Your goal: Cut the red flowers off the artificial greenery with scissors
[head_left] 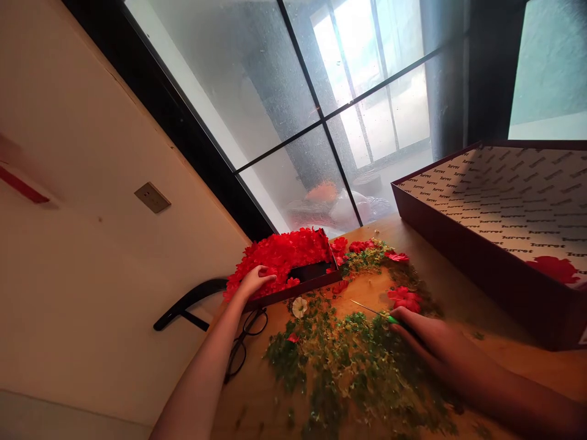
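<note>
My left hand rests on a heap of red artificial flower petals, which fills a shallow dark red box. My right hand is shut on a green-handled tool with a thin metal point, over a wide spread of green artificial foliage. Close to that point lies a red artificial flower. A small white flower sits on the foliage between my hands. The tool's grip is partly hidden by my fingers.
Black-framed glasses lie on the wooden table beside my left forearm. A large dark red box with a printed white interior stands at the right. A black chair arm shows at the left, below a wall socket and a window.
</note>
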Action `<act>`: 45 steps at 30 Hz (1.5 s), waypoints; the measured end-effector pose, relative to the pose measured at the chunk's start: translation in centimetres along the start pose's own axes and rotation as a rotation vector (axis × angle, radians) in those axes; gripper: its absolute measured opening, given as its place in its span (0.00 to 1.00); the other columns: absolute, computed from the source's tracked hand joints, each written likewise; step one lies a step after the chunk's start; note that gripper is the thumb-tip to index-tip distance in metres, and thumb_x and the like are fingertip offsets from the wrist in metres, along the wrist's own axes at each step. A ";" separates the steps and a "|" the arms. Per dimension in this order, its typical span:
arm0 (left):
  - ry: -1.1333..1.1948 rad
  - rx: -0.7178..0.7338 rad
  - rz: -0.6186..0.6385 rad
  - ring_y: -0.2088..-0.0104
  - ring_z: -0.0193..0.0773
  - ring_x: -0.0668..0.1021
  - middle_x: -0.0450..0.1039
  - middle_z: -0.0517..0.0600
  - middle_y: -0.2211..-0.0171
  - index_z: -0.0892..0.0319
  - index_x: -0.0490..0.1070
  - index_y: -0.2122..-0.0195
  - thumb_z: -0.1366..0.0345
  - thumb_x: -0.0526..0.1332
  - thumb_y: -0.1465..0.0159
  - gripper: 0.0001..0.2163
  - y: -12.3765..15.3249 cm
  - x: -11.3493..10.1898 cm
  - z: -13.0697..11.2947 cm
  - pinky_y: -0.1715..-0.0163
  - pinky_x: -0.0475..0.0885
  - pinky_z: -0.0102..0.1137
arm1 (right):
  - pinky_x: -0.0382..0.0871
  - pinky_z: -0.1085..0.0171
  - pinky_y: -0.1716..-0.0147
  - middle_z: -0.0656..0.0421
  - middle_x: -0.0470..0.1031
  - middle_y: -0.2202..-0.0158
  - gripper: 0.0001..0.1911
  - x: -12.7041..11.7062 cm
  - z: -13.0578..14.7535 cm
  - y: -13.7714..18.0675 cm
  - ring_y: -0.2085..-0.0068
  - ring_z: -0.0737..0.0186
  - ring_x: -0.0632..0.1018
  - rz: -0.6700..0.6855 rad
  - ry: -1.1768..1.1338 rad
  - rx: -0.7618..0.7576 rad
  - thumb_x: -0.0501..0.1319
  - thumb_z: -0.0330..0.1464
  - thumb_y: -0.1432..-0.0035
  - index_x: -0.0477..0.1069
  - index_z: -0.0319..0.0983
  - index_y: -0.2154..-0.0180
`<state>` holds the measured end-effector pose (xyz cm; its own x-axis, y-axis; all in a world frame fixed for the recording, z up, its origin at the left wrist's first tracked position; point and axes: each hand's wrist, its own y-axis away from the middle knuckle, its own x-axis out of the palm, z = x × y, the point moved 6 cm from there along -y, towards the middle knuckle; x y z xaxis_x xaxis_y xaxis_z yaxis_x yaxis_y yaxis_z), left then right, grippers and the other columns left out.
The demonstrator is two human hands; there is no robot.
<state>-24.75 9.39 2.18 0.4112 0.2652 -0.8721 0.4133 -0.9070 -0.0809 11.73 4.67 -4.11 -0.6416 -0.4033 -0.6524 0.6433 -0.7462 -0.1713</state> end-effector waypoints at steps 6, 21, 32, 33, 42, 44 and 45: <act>0.037 -0.017 0.033 0.62 0.46 0.73 0.73 0.55 0.64 0.62 0.69 0.70 0.57 0.63 0.58 0.16 0.3 -0.4 -0.5 0.63 0.65 0.32 | 0.61 0.65 0.71 0.59 0.68 0.72 0.14 0.2 -0.3 -0.1 0.72 0.64 0.70 0.005 0.016 0.012 0.38 0.40 0.41 0.57 0.41 0.68; 0.303 0.050 0.098 0.66 0.39 0.74 0.72 0.54 0.64 0.63 0.65 0.60 0.58 0.60 0.53 0.20 1.5 2.6 -5.7 0.68 0.68 0.31 | 0.61 0.66 0.72 0.58 0.69 0.73 0.14 -0.1 -0.2 0.0 0.72 0.63 0.71 -0.052 0.051 0.008 0.39 0.38 0.41 0.58 0.41 0.69; 0.250 0.150 0.076 0.65 0.44 0.73 0.74 0.52 0.72 0.63 0.71 0.71 0.63 0.58 0.52 0.10 -0.6 6.9 -7.5 0.65 0.66 0.34 | 0.59 0.67 0.73 0.58 0.69 0.72 0.14 -0.4 -0.1 -0.2 0.71 0.64 0.70 -0.065 0.062 -0.007 0.39 0.37 0.41 0.58 0.40 0.69; 0.251 0.170 0.065 0.63 0.43 0.73 0.74 0.52 0.68 0.63 0.71 0.69 0.63 0.58 0.52 0.11 -0.6 6.7 -7.7 0.63 0.66 0.33 | 0.59 0.67 0.73 0.58 0.68 0.72 0.14 -0.3 -0.1 -0.2 0.71 0.64 0.70 -0.067 0.066 -0.006 0.39 0.37 0.41 0.58 0.40 0.70; 0.164 0.295 0.027 0.61 0.40 0.73 0.72 0.52 0.63 0.60 0.70 0.66 0.64 0.56 0.49 0.10 0.8 6.0 -8.8 0.59 0.65 0.32 | 0.59 0.67 0.73 0.59 0.68 0.72 0.14 -0.2 0.0 -0.1 0.72 0.64 0.70 -0.033 0.044 0.002 0.39 0.38 0.41 0.58 0.40 0.69; 0.124 0.281 0.017 0.60 0.42 0.72 0.72 0.52 0.63 0.60 0.70 0.67 0.64 0.58 0.50 0.10 0.7 6.1 -8.3 0.58 0.64 0.34 | 0.59 0.67 0.73 0.59 0.68 0.72 0.14 -0.2 -0.1 -0.2 0.71 0.64 0.70 -0.030 0.043 0.010 0.38 0.38 0.41 0.58 0.40 0.69; 0.109 0.268 0.012 0.60 0.42 0.72 0.72 0.52 0.63 0.60 0.70 0.66 0.64 0.58 0.50 0.10 0.6 6.1 -7.9 0.57 0.63 0.34 | 0.59 0.67 0.73 0.59 0.68 0.72 0.15 -0.2 -0.2 -0.2 0.71 0.64 0.70 -0.027 0.043 0.014 0.38 0.39 0.41 0.58 0.40 0.69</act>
<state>-15.53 13.07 0.62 0.5057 0.2742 -0.8180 0.1844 -0.9606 -0.2080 11.80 4.95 -4.10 -0.6394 -0.3602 -0.6793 0.6203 -0.7637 -0.1789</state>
